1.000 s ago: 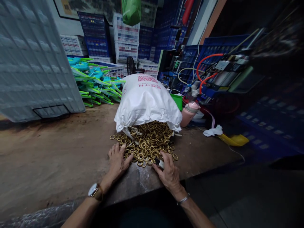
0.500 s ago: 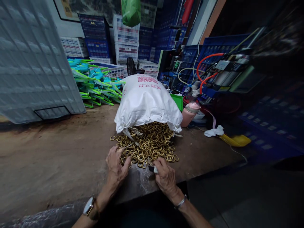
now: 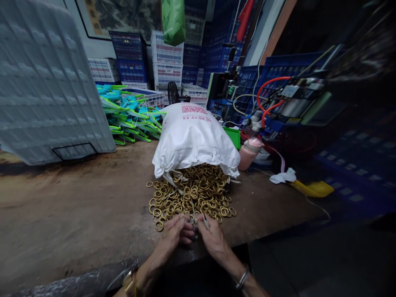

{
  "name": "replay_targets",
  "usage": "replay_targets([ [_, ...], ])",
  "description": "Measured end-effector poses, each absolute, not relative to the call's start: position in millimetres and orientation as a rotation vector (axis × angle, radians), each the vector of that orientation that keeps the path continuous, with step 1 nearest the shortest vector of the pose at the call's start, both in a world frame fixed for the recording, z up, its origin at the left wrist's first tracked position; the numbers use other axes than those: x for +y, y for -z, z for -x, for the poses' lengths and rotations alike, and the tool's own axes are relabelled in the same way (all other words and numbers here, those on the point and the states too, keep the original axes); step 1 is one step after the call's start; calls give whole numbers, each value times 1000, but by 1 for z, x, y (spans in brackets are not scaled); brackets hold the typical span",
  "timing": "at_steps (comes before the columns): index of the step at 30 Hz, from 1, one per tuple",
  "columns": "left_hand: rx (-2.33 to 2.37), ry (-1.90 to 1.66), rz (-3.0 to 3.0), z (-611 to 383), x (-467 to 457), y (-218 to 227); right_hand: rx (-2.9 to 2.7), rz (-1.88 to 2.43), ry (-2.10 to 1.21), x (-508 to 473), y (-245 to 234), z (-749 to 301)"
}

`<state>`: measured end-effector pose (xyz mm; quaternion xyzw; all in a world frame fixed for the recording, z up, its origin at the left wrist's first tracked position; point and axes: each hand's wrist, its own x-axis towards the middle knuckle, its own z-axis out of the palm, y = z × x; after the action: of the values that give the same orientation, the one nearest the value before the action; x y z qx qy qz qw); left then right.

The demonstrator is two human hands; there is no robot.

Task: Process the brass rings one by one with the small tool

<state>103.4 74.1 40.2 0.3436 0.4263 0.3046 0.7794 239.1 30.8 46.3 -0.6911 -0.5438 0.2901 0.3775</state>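
Observation:
Many brass-coloured rings [image 3: 185, 202] spill from the mouth of a white woven sack [image 3: 198, 140] onto the brown table. My left hand [image 3: 177, 232] is at the near edge of the pile, its fingers curled inward. What is between those fingers is too small and dark to make out. Close beside it, my right hand [image 3: 213, 236] is closed on a small tool [image 3: 206, 222] with a pale grey part showing above the fingers. The tool's other end is hidden between the hands. A loose white string lies across the rings.
A ribbed translucent panel [image 3: 55, 90] stands at left, near a heap of green and blue plastic frames [image 3: 130, 117]. A pink bottle [image 3: 250, 152], a yellow scoop [image 3: 314, 189] and machinery with orange hoses [image 3: 291, 99] are at right. Stacked crates [image 3: 167, 62] stand behind.
My left hand has moved right from the pile's left side and its fingers have curled in. Both hands are now close together. The view has tilted up slightly.

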Motion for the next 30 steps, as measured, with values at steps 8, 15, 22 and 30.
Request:
replay_targets([
  [8,788,-546,-368,-132,95,-74,-1339,1598,-800,28,-64,-234],
  [15,712,-562,-193,-146,126,-76,-1513,1603,-761,-6,-68,-219],
  [22,679,-673,-234,-126,123,-77,-1686,1606,-760,-30,-64,-193],
  [30,754,-883,-356,-94,128,-71,-1744,1575,-585,-45,-52,-225],
])
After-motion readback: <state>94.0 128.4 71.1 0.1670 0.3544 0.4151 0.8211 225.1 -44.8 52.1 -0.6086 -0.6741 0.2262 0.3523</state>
